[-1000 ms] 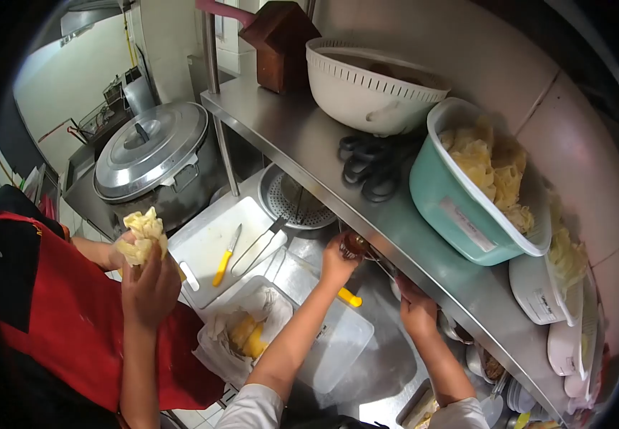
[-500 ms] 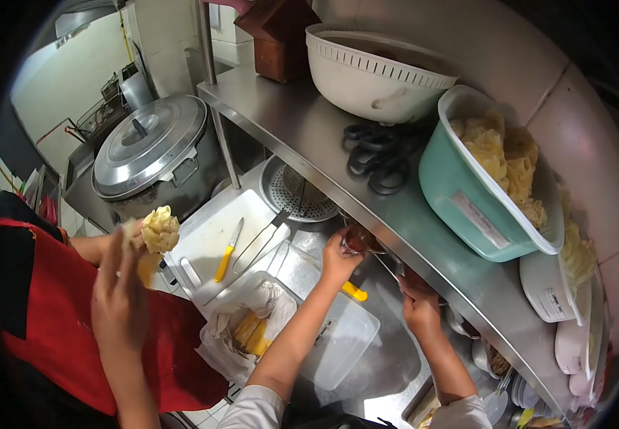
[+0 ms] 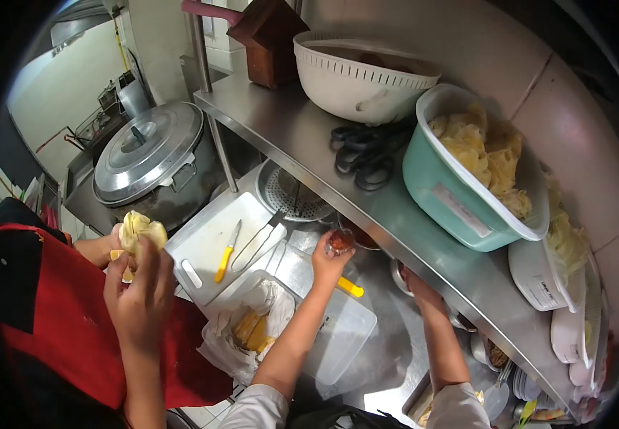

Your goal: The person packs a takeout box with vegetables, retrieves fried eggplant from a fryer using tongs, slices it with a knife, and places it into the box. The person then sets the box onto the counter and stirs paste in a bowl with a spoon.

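Note:
My left hand (image 3: 331,261) is wrapped round a small clear cup (image 3: 339,242) with red contents, just below the shelf edge. Under the shelf, my right hand (image 3: 424,292) reaches toward a metal bowl (image 3: 399,277); its fingertips are partly hidden, and what they grip is unclear. A yellow-handled tool (image 3: 350,287) lies beside my left forearm. Left of my arm, a paper-lined plastic container (image 3: 213,334) holds yellow food (image 3: 253,330). A white cutting board (image 3: 213,236) carries a yellow-handled knife (image 3: 228,252) and metal tongs (image 3: 258,243).
At left, a co-worker in a red apron (image 3: 73,307) holds pale folded food (image 3: 140,232). A large lidded pot (image 3: 148,154) stands behind. The steel shelf (image 3: 273,136) overhangs my hands, bearing a white colander (image 3: 363,86), black scissors (image 3: 370,154) and a teal tub (image 3: 445,207).
My left hand has brought the cup out from under the shelf edge, slightly left. My right hand has moved up to the metal bowl. The co-worker's raised hand has closed in on the pale food.

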`<move>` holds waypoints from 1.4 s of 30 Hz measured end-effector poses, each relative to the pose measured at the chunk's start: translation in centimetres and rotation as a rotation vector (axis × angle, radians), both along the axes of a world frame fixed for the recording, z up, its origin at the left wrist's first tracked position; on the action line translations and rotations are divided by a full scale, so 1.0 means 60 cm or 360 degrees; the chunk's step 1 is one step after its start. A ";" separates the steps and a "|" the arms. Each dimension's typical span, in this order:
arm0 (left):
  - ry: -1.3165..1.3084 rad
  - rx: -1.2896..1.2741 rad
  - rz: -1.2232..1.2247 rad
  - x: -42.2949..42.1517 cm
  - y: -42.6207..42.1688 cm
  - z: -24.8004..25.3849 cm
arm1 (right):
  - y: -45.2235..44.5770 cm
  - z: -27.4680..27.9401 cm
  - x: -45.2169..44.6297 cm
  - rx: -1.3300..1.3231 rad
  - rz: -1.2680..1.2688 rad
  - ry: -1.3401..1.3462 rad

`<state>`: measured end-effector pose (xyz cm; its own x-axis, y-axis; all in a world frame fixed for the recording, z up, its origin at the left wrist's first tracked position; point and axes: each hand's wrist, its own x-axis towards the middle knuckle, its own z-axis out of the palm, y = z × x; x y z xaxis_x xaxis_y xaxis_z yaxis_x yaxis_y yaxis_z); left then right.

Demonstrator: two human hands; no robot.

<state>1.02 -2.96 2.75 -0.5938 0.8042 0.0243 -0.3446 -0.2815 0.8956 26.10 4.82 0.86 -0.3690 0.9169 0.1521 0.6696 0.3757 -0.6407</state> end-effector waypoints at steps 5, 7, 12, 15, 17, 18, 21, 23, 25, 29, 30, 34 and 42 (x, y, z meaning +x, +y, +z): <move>-0.0030 0.0003 -0.0081 0.008 -0.058 0.025 | -0.017 0.067 -0.133 0.0568 -0.0177 -0.0413; 0.0012 0.0042 -0.0152 0.008 -0.081 0.028 | -0.045 0.075 -0.153 0.0035 -0.0296 -0.0402; 0.0059 0.0127 -0.0458 -0.014 -0.154 0.064 | -0.131 0.105 -0.150 0.0179 0.0057 0.0006; 0.0081 0.0148 -0.0754 -0.030 -0.215 0.098 | -0.184 0.077 -0.151 -0.0573 -0.0002 0.0853; 0.0122 0.0207 -0.0877 -0.044 -0.255 0.095 | -0.234 0.088 -0.172 -0.1133 0.0055 0.1383; 0.0111 0.0240 -0.0948 -0.049 -0.274 0.089 | -0.254 0.107 -0.182 -0.1308 0.0192 0.1555; -0.0020 0.0241 -0.1227 -0.054 -0.339 0.085 | -0.311 0.151 -0.197 -0.1662 0.0500 0.1923; -0.0004 0.0122 -0.1294 -0.041 -0.392 0.064 | -0.351 0.170 -0.188 -0.1684 0.0566 0.2019; 0.0111 0.0052 -0.1282 -0.040 -0.437 0.069 | -0.385 0.187 -0.182 -0.1336 0.0719 0.1804; 0.0265 -0.0009 -0.1135 -0.035 -0.507 0.101 | -0.469 0.239 -0.180 -0.0565 0.1017 0.1273; 0.0238 -0.0022 -0.1123 -0.036 -0.522 0.105 | -0.492 0.250 -0.180 -0.0355 0.1109 0.1139; 0.0081 -0.0007 -0.1056 -0.033 -0.563 0.108 | -0.553 0.271 -0.184 -0.0113 0.1168 0.1006; -0.0514 -0.0245 -0.0940 0.028 -0.634 0.124 | -0.605 0.238 -0.143 -0.0217 0.1134 0.1035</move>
<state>2.70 -40.98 10.21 -0.0132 0.9753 -0.2205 -0.6574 0.1577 0.7368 17.51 -31.45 15.12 -0.7256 0.5361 0.4315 -0.1857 0.4512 -0.8729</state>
